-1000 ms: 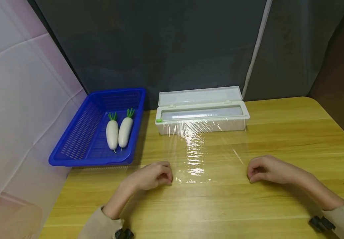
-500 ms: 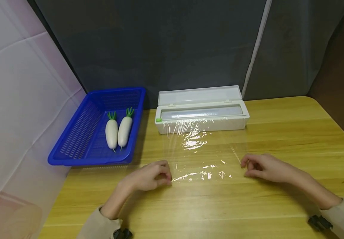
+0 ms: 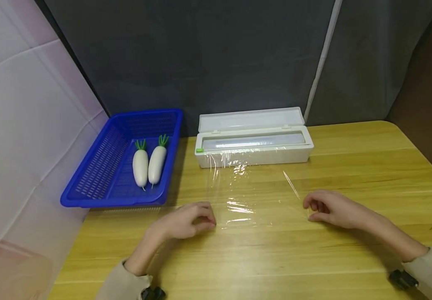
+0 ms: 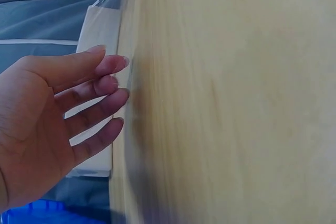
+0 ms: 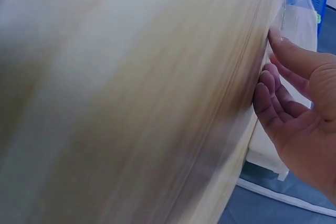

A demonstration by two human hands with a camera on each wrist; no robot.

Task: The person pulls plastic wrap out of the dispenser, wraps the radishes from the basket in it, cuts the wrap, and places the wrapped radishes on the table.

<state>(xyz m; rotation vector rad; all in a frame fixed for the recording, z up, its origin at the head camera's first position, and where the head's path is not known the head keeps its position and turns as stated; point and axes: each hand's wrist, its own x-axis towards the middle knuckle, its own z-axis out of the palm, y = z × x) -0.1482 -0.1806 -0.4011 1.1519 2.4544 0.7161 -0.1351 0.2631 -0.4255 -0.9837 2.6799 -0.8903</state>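
A clear sheet of cling film runs from the white cling film dispenser toward me, low over the wooden table. At its near left corner my left hand pinches the film with thumb and forefinger. My right hand holds the right edge of the film with curled fingers; a small gap shows between forefinger and thumb. In the left wrist view the left hand has its other fingers loosely bent. The right hand in the right wrist view has its fingertips close to the film, which is hard to see there.
The dispenser's lid stands raised at the back, with a green slider on its front left. A blue basket at the left holds two white radishes with green tops. Dark cloth hangs behind the table.
My right hand has shifted slightly left and away from me, and its thumb and forefinger have spread a little. Bright reflections on the film have moved. The left hand stays nearly still.
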